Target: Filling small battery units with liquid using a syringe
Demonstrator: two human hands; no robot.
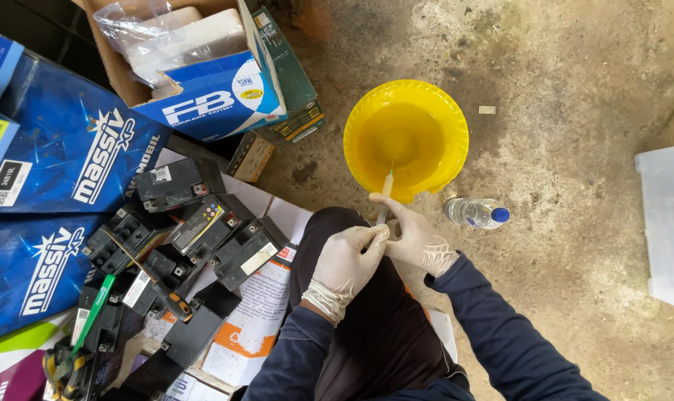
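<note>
Down on the stained concrete floor [575, 89], the person crouches over a yellow plastic basin [405, 138], and both hands are in pale gloves. The right hand [415, 236] is wrapped around the barrel of a syringe [385, 194], fingers closed on it, the tip angled up and over the basin's near rim. The left hand [347, 261] is curled in tight just beside it, pinching at the syringe's lower end, so the two hands are touching. Yellowish liquid sits in the basin. Just to the right of the basin lies a small clear water bottle [477, 213] with a blue cap, tipped on its side. On the left there's a cluster of small black batteries [203, 230] spread over flattened cardboard and paper, with big blue boxes [69, 156] beyond them and an open carton [196, 63] at the top. A translucent plastic tub [668, 223] shows at the right edge.
</note>
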